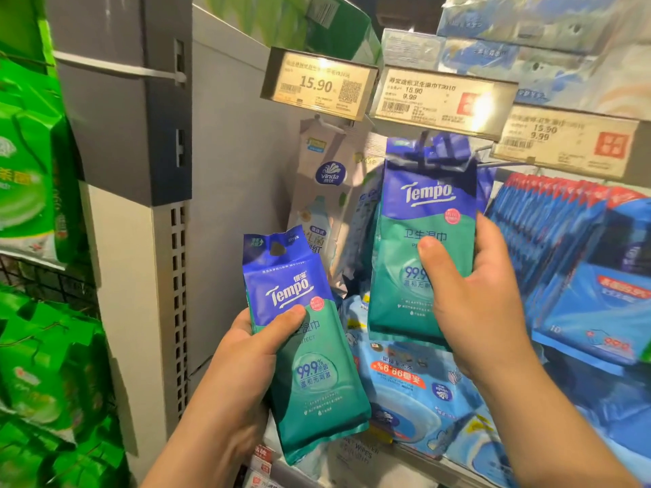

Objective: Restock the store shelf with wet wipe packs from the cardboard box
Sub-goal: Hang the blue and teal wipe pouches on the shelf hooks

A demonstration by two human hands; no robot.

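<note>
Head view, near first: left hand point(243, 350) is gripping a spare Tempo wipe pack point(306, 346) low and to the left, thumb across the front at the blue-teal boundary, fingers wrapped behind. Its hang hole at the top is sitting free, nothing threaded through it.

Right hand point(472, 297) is pinching a second Tempo pack point(422, 241) higher up, thumb on the front, fingers round the right edge. This pack's top is sitting just under the middle price tag point(444, 100), at the hook.

Doing the step well: I'd be gripping lower on the pack so the header stays flexible, lining the hole square to the hook tip, then sliding straight back rather than angling in. Keeping the left pack clear of the hanging Vinda pack point(324, 206) beside it would be avoiding a snag. Next pack is already waiting in the left hand for a quick handover.

Hard to make out: the hook itself is hiding behind the crumpled blue header, so the pack is possibly already threaded, but I cannot tell. How many packs are hanging behind it is unclear. Cardboard box is not showing anywhere in frame. Farther right, the row of blue-and-red packs point(563, 220) is smearing with motion, and the upper shelf stock is blurring and getting cropped.
</note>
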